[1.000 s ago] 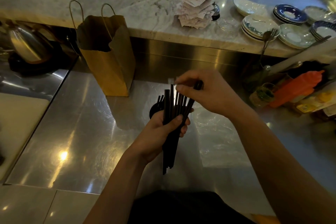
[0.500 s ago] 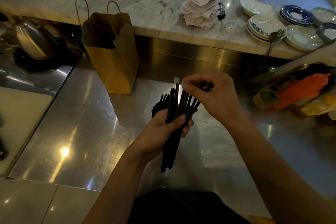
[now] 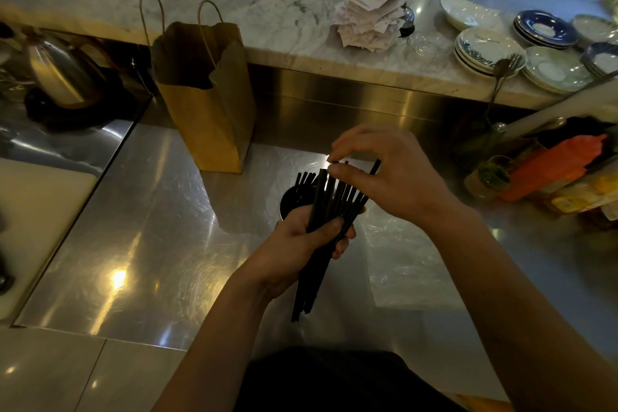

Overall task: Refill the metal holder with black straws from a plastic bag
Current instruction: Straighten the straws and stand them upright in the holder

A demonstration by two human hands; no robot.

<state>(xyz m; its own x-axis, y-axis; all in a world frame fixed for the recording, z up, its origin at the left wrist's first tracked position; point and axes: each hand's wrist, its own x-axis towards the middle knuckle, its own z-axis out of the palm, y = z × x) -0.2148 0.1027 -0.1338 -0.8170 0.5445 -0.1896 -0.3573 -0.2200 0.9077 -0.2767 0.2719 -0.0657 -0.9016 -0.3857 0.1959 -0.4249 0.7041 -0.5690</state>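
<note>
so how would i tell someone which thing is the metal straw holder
Start on the steel counter below the marble ledge, where a brown paper bag stands. Just right of the bag's base, partly hidden behind the left hand gripping a bundle of black straws, sits the metal holder. It is the small dark round cup with a few straws poking up from it.

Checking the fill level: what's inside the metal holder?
A few black straw tops rise from the metal holder. The left hand and its straw bundle hide its near side, so fullness cannot be judged.
</note>
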